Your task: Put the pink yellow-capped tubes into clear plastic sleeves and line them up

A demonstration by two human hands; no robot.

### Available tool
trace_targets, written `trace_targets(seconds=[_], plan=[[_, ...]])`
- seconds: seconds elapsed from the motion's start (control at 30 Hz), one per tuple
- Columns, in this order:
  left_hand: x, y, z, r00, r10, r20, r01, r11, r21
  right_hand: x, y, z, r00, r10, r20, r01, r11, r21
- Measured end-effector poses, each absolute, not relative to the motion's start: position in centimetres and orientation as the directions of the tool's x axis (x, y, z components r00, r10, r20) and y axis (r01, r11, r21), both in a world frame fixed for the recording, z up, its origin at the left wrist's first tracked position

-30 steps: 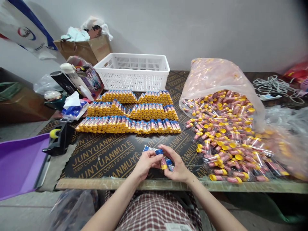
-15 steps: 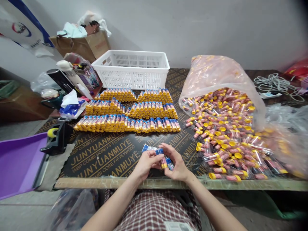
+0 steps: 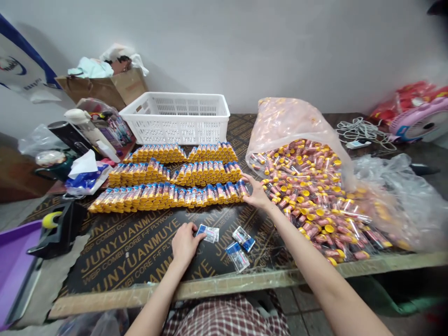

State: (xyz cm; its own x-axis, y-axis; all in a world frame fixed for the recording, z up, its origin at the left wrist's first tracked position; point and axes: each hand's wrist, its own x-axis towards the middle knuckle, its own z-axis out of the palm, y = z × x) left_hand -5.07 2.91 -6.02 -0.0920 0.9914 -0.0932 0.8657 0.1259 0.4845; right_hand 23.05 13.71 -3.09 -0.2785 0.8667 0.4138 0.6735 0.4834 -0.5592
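Entry, hands: right hand [image 3: 256,195], open, fingers spread, fingertips against the right end of the nearest row of yellow-capped tubes [image 3: 168,196]. Left hand [image 3: 184,245], open, palm down on the dark plywood board [image 3: 119,254], fingertips just beside or touching a small blue-and-white packet [image 3: 210,233]; no grip shows. The hands stand well apart.

Entry, loose goods: two more packets [image 3: 243,239] lie to the right of the first, on the near part of the board. Further rows of tubes sit on the far side. A spilled heap of tubes [image 3: 308,198] lies right, from a pinkish plastic sack [image 3: 290,123].

Handling, judged: tubes look light, stiff and smooth, and may roll; pinch across the barrel. Packets look thin and slippery; lift by an edge.

Also present: white plastic basket [image 3: 175,119], far; tape dispenser [image 3: 58,228], left.
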Motion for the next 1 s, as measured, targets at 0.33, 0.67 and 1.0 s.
trace_targets(seconds=[0.33, 0.67, 1.0], plan=[[-6.6, 3.3, -7.4, -0.075, 0.989, -0.128, 0.6, 0.147, 0.787, 24.2, 13.7, -2.7, -0.225, 0.937, 0.268, 0.895, 0.308, -0.324], [-6.1, 3.2, -7.8, -0.083, 0.976, -0.202, 0.375, 0.218, 0.901, 30.5, 3.2, -2.5, 0.233, 0.968, 0.096, 0.971, -0.226, -0.077], [-5.2, 3.1, -7.9, 0.044, 0.998, 0.045, 0.788, -0.063, 0.612, 27.8, 2.0, -1.9, 0.21, 0.968, 0.135, 0.955, -0.174, -0.242]])
